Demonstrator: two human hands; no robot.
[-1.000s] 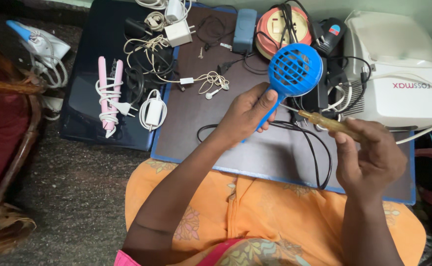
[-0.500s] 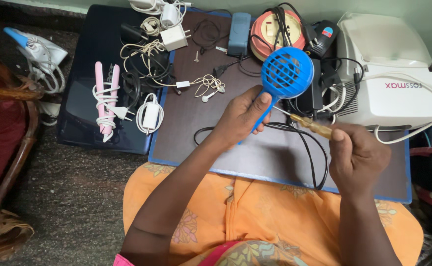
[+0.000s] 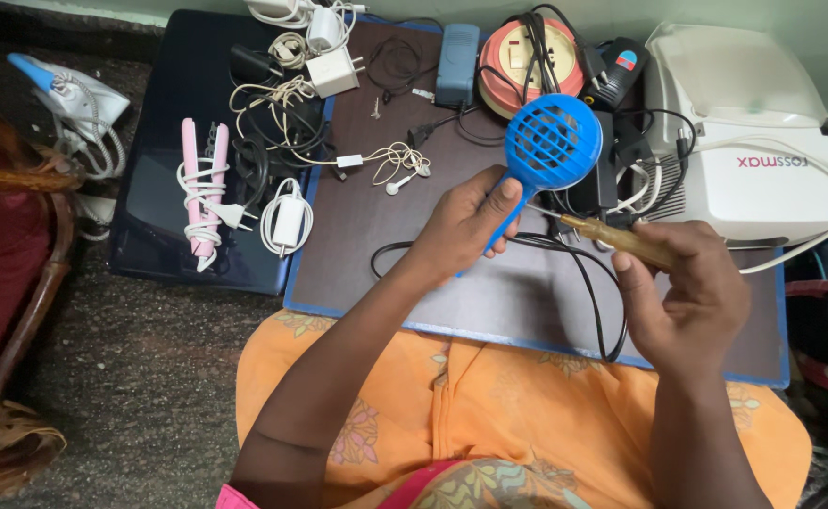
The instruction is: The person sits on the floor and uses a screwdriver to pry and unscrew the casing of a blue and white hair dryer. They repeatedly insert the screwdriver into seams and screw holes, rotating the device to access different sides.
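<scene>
Right now the fingers (image 3: 489, 212) of the left hand (image 3: 461, 231) are wrapped around the thin handle of a blue plastic round-headed device with a grille face (image 3: 553, 143), holding it up above the dark flat board with a blue edge (image 3: 452, 311) that rests across the lap. The right hand (image 3: 692, 297) is closed on the amber translucent handle of a slim screwdriver (image 3: 621, 238), whose metal tip points at the neck of the blue device, just below its head.

The grip on that handle looks light, so a push from the tip could twist the device or knock it loose. A slip of the tip would likely send it toward the left thumb, which sits very near. Black cables (image 3: 584, 283) loop under both hands and could snag a wrist. White earphones (image 3: 400, 165) and a white boxy machine (image 3: 744, 141) lie close by.
</scene>
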